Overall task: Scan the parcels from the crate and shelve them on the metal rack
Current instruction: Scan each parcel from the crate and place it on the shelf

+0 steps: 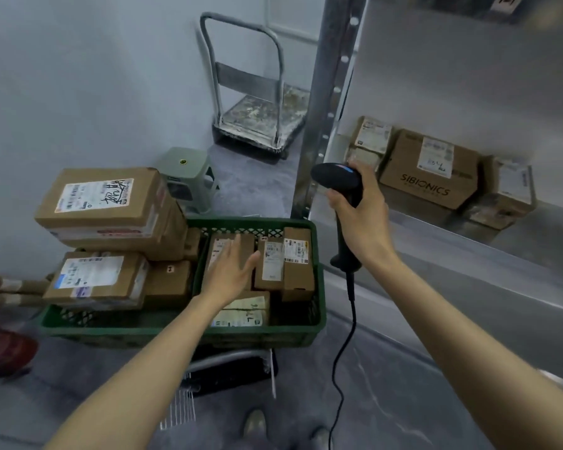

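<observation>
SIBIONICS on shelved box (428, 186), perhaps 314 handwritten

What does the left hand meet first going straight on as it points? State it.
Probably the left hand meets the labelled parcel in the green crate, beneath its straight fingers; depth is unclear.

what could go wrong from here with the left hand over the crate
The cable hanging from the scanner in the right hand runs beside the green crate and may snag its corner. The stacked boxes rise above the crate's left rim; pulling a parcel out with the left hand might tip them.
</observation>
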Demonstrator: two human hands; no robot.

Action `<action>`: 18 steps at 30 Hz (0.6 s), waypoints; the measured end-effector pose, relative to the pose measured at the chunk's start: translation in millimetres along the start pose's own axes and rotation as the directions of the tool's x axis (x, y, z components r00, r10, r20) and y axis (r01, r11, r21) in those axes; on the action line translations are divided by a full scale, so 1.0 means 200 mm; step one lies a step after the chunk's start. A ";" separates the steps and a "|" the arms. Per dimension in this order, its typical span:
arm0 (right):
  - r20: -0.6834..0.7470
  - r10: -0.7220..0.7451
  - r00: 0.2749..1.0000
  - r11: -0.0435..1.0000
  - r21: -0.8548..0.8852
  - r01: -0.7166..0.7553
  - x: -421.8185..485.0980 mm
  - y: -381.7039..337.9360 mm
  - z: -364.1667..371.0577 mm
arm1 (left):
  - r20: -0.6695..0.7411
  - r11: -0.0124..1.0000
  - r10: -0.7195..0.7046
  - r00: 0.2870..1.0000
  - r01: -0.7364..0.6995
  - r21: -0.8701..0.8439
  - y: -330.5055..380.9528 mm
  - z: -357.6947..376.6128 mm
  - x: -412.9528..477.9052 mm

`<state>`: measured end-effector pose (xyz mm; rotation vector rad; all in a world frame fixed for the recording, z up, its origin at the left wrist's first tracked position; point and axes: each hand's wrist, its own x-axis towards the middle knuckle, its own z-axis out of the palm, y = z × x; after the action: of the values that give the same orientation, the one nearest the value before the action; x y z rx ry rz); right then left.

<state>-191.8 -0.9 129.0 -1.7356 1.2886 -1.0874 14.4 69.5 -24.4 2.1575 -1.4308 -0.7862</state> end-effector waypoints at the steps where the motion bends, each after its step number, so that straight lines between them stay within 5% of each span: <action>1: -0.003 0.014 1.000 1.000 -0.003 -0.014 0.00 0.02 0.00 | 0.020 1.000 0.002 1.000 -0.002 -0.019 0.00 0.04 0.01; 18: 0.040 0.140 0.989 0.990 -0.017 -0.139 -0.01 0.53 -0.09 | 0.195 0.950 -0.094 0.976 0.146 -0.276 -0.02 0.68 0.14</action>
<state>-247.8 -27.7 40.1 -1.6424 1.3733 -0.9606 -64.4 38.6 -135.5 2.0016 -1.1855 -1.1836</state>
